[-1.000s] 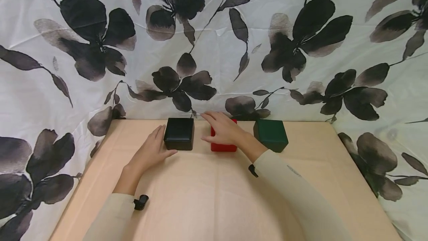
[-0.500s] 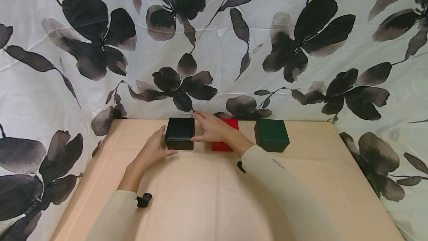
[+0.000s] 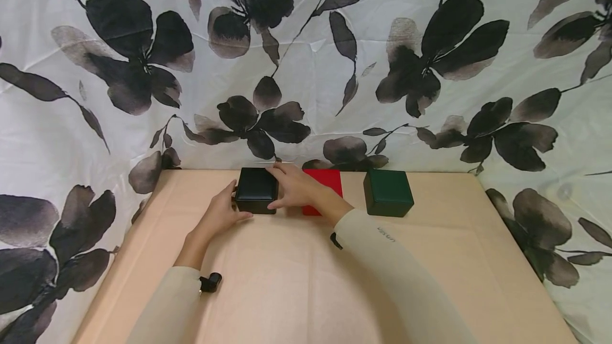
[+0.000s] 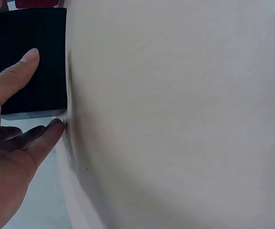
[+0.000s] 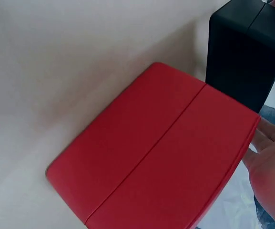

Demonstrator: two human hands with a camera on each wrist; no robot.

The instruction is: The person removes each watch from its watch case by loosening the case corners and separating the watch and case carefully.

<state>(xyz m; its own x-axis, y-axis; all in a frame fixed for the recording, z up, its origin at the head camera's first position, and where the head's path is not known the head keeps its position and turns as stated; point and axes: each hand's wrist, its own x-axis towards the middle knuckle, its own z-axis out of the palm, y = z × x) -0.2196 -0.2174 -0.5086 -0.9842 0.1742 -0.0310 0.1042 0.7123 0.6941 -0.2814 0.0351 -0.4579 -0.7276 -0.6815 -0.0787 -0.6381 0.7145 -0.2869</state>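
Observation:
A black box [image 3: 257,191] with a padded lid stands closed at the back of the table, between both hands. My left hand [image 3: 217,215] is at its left side, fingers along that side and thumb stretched by the front. In the left wrist view the thumb overlaps the front of the black box [image 4: 51,83], while the fingers lie just past its edge. My right hand [image 3: 302,189] reaches over from the right, its fingertips at the box's right edge and its thumb near the front corner. Behind that hand sits a red box [image 3: 326,176], partly hidden.
A dark green box [image 3: 388,193] stands to the right of the red one. Pale cloth covers the table [image 3: 287,280], and a white curtain [image 3: 306,89] with dark flowers hangs right behind its back edge. In the right wrist view the red box [image 5: 151,148] shows a seam.
My right hand has moved left from over the red box to the right side of the black box. The left hand stays beside the black box, nearly still. The boxes have not moved.

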